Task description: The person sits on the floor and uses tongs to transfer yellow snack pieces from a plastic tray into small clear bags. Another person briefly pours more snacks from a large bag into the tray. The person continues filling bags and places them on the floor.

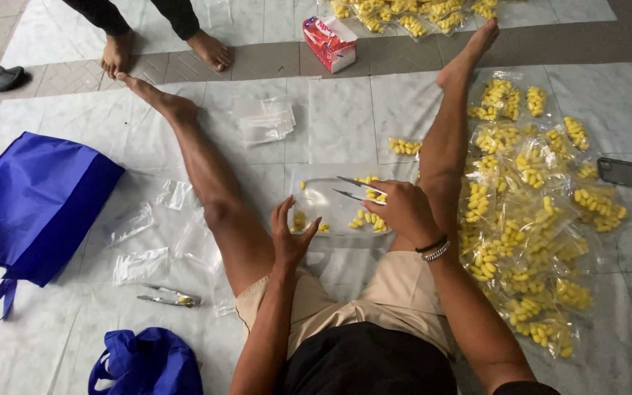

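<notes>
tongs [354, 189]: thin, metal, pinched by right hand [404, 212] | left hand [290, 234]: fingers spread, at 9 o'clock | tray [316, 197]: clear, rim faint

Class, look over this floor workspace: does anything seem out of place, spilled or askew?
Mostly orderly. One small bag of yellow pieces lies alone, apart from the big heap of filled bags. A spare pair of tongs sits off by itself near loose empty bags, while the right hand holds tongs over the clear tray.
</notes>
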